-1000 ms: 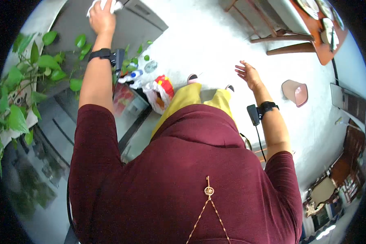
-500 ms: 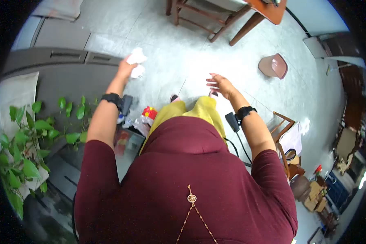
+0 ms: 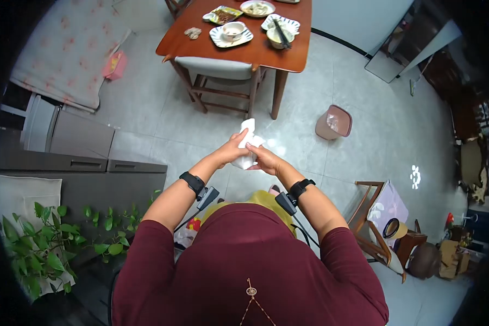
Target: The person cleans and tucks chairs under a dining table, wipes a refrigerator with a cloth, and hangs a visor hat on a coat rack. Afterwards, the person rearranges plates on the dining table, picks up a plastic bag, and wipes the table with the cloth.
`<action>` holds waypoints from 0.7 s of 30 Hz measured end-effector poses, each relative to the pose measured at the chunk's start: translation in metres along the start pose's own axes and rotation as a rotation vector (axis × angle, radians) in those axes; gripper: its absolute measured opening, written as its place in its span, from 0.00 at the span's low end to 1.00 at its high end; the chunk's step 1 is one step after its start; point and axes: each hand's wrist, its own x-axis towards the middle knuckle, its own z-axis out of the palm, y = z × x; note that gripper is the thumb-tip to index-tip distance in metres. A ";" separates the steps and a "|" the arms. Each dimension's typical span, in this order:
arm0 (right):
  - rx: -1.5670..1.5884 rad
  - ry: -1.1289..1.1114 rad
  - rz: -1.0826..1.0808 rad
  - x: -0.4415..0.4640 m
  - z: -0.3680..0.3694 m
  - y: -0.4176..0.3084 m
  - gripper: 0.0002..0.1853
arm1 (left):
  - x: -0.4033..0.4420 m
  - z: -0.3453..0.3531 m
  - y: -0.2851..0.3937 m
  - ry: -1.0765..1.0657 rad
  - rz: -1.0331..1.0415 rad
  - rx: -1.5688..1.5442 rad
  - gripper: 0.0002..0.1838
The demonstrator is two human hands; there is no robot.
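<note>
As green vines (image 3: 51, 239) trail beside a grey cabinet (image 3: 119, 187) at far left, a tabletop (image 3: 174, 48) bearing dishes (image 3: 233, 31) and chopsticks (image 3: 281, 33) stands farther out ahead of me. Nearer, my left hand (image 3: 229, 152) is closed around a white wad (image 3: 247, 127), paper or cloth I cannot tell, held up before my body, above the tiled floor (image 3: 187, 127). On its other side my right hand (image 3: 267, 158) grips it too, thumb pressed on top, fingers partly hidden beneath. Half a second earlier only my left hand carried the wad, off to the left, with my right bare and well apart; now both meet on it. By my reading, that makes the handling two-handed, leaving neither hand free for anything else. To the right, a pinkish bin (image 3: 327, 130) stands well apart from my hands; beyond it, a wooden chair (image 3: 368, 183) bears a lilac cloth (image 3: 394, 198).
</note>
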 end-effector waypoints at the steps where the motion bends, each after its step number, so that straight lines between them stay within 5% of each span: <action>1: 0.008 0.007 -0.020 -0.011 -0.022 -0.008 0.33 | 0.011 0.013 0.016 -0.001 0.004 0.010 0.43; 10: 0.093 0.194 -0.142 -0.101 -0.192 -0.074 0.22 | 0.114 0.122 0.126 -0.277 -0.008 -0.139 0.36; 21: 0.380 0.397 -0.308 -0.154 -0.370 -0.087 0.20 | 0.240 0.174 0.144 -0.079 -0.092 0.015 0.26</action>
